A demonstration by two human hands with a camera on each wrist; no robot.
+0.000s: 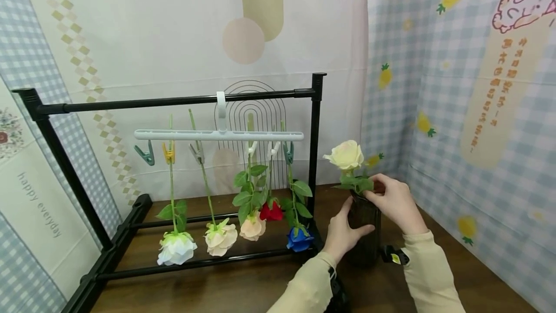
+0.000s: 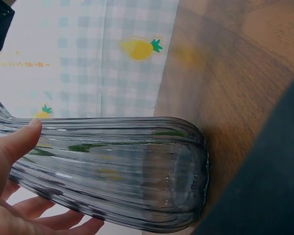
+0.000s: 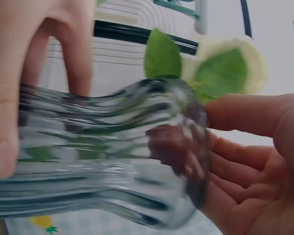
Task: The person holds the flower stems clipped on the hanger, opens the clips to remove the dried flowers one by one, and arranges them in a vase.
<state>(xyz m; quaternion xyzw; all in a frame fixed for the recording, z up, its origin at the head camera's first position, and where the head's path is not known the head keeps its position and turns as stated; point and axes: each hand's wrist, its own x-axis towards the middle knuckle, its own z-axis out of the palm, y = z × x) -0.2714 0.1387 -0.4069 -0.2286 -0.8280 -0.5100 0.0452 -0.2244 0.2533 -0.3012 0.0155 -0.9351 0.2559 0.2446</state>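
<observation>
A ribbed, smoky glass vase (image 2: 112,171) stands on the table at the right in the head view. My left hand (image 1: 343,235) grips its body, thumb on one side and fingers on the other. A cream-white rose (image 1: 347,155) rises from its mouth, and green leaves show through the glass. At the rim my right hand (image 1: 396,202) pinches by the stem, just under the leaves (image 3: 220,72); the exact contact is partly hidden. The right wrist view shows the right thumb and curled fingers at the vase's mouth, with left-hand fingers (image 3: 5,112) across the body.
Left of the vase stands a black rack (image 1: 317,134). From it hangs a pale clip hanger (image 1: 182,135) holding several upside-down flowers, among them a blue rose (image 1: 299,239) and a red one (image 1: 271,211). Printed cloths (image 1: 434,124) close off the back and right.
</observation>
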